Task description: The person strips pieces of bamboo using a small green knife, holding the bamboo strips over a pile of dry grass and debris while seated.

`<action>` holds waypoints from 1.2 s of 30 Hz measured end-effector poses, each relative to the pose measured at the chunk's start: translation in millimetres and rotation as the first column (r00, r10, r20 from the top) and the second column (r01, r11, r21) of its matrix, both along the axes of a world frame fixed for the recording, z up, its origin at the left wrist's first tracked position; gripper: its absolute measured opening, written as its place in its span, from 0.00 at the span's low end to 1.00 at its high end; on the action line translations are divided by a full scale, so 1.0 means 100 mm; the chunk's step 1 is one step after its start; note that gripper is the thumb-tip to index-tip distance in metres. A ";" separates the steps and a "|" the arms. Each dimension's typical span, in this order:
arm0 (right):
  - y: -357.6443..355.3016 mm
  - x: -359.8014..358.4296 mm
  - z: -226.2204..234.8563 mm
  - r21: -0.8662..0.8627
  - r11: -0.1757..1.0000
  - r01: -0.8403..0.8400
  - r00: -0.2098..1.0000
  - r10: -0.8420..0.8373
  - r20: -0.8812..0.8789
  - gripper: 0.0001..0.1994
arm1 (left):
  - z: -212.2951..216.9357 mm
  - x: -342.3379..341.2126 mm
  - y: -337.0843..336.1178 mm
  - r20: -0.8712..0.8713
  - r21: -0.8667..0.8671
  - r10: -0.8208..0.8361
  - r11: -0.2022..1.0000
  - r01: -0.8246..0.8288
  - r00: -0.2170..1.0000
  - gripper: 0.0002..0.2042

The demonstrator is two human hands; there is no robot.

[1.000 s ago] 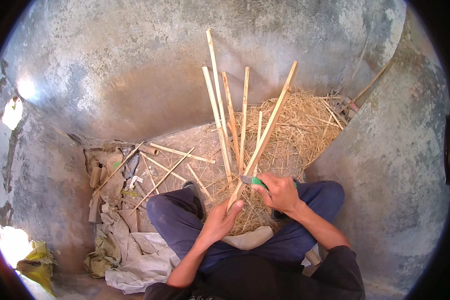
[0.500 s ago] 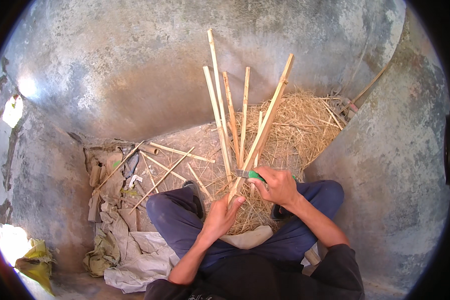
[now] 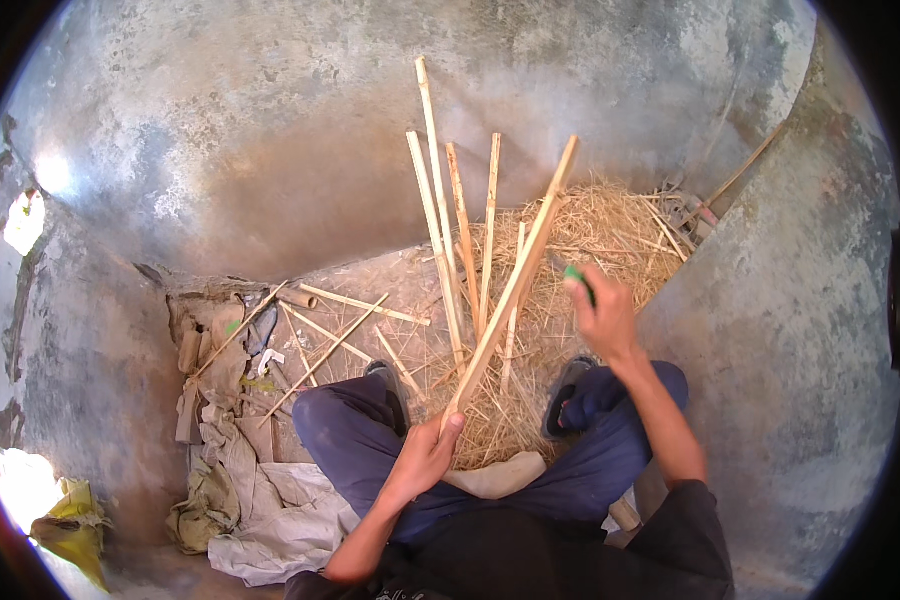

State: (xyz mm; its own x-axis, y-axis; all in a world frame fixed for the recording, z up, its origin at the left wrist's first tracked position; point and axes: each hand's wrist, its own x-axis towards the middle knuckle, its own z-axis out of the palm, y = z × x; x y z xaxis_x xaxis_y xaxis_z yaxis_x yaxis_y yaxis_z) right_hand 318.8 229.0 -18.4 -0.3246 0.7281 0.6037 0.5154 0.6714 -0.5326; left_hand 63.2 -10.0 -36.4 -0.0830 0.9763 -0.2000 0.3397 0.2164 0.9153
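My left hand (image 3: 427,455) is closed around the near end of a long split bamboo strip (image 3: 518,283), which slants up and away to the right. My right hand (image 3: 610,318) grips a green-handled knife (image 3: 579,284), raised to the right of the strip and apart from it. The blade is blurred and hard to see. Several thinner bamboo sticks (image 3: 489,220) stand beyond, leaning toward the far wall, to the left of the strip I hold. Between my feet lie pale shavings (image 3: 500,430).
A heap of shavings (image 3: 610,240) lies against the far wall (image 3: 300,150). Loose sticks (image 3: 335,345) are scattered on the floor at left, near a crumpled pale sack (image 3: 280,530). My bent knees frame the work, and a grey wall (image 3: 780,350) rises close on the right.
My right hand has lifted the knife off the strip and swung it away up and to the right. The bamboo strip has drawn slightly toward me in my left hand.
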 end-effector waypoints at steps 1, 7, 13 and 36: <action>-0.13 -0.09 -0.07 0.016 0.999 -0.044 0.999 0.044 0.001 0.17 | -0.03 0.00 0.03 0.021 0.004 0.021 1.000 -0.021 1.000 0.27; -0.77 -0.40 -0.21 -0.056 0.958 -0.283 0.955 0.286 0.079 0.13 | 0.10 0.12 0.25 -0.097 0.101 0.022 0.995 -0.012 0.995 0.23; -0.93 -0.46 -0.20 -0.114 0.936 -0.332 0.932 0.344 0.111 0.12 | 0.18 0.25 0.31 -0.160 0.119 0.054 0.992 -0.035 0.986 0.17; 0.04 0.01 0.04 -0.046 0.999 0.002 0.999 0.000 0.041 0.13 | 0.10 0.07 -0.14 -0.165 0.029 0.029 0.999 -0.024 0.986 0.19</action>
State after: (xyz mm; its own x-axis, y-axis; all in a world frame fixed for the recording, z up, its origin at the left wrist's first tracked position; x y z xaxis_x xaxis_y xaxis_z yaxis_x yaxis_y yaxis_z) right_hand 319.4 233.2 -14.6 -0.3480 0.7551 0.5557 0.5381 0.6463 -0.5412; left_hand 70.5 -23.8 -26.8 -0.1386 0.9780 -0.1556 0.4811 0.2038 0.8526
